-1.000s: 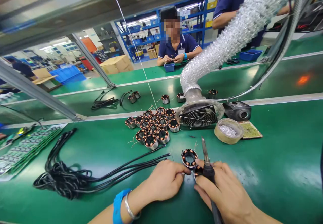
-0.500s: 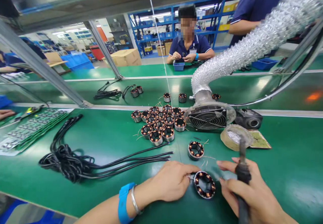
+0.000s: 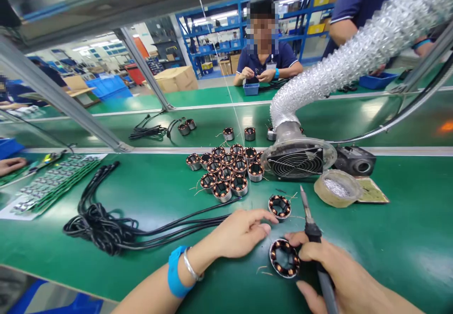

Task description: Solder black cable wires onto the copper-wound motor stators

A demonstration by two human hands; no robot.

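Note:
My right hand holds a soldering iron, its tip pointing up and away. The thumb and fingertips of that hand are at the right edge of a copper-wound ring stator on the green table. My left hand, with a blue band and a bangle at the wrist, has its index finger stretched to the left edge of a second stator; its thumb is apart and nothing shows in the hand. Thin loose wire bits lie beside the nearer stator.
Grouped stators stand beyond my left hand, with black cables at the left. A fan with a silver duct, a round tub and circuit boards lie farther off. A person sits opposite.
My left hand has left the nearer stator and moved up to the second one. My right hand has moved left to the nearer stator, and the iron has swung away from the tub.

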